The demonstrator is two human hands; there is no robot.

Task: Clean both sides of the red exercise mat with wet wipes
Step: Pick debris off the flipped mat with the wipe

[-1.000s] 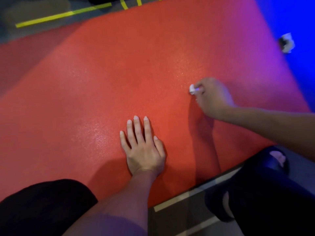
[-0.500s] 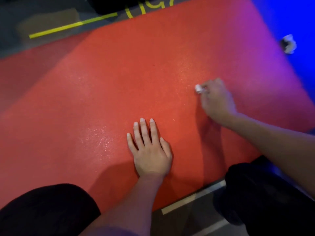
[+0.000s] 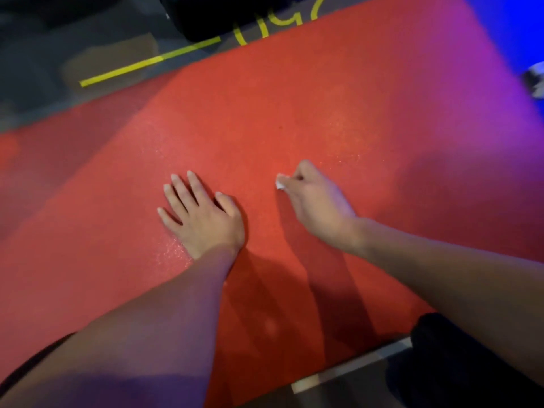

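Red mat [image 3: 294, 107] lies flat on the floor [image 3: 59, 54], filling most of the view. Yellow line [image 3: 147, 61] on the floor at 11 o'clock. Left hand [image 3: 203, 216] rests palm-down at mat centre, fingers straight and spread. Right hand [image 3: 315, 201], at 3 o'clock of the left, has fingers curled, pinching a small white wipe [image 3: 279, 184] against the mat.

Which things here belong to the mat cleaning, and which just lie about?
Belong: red mat; wipe, pinched in the right hand; left hand, flat on the mat.
Lying about: yellow floor line; crumpled white thing on the blue floor.
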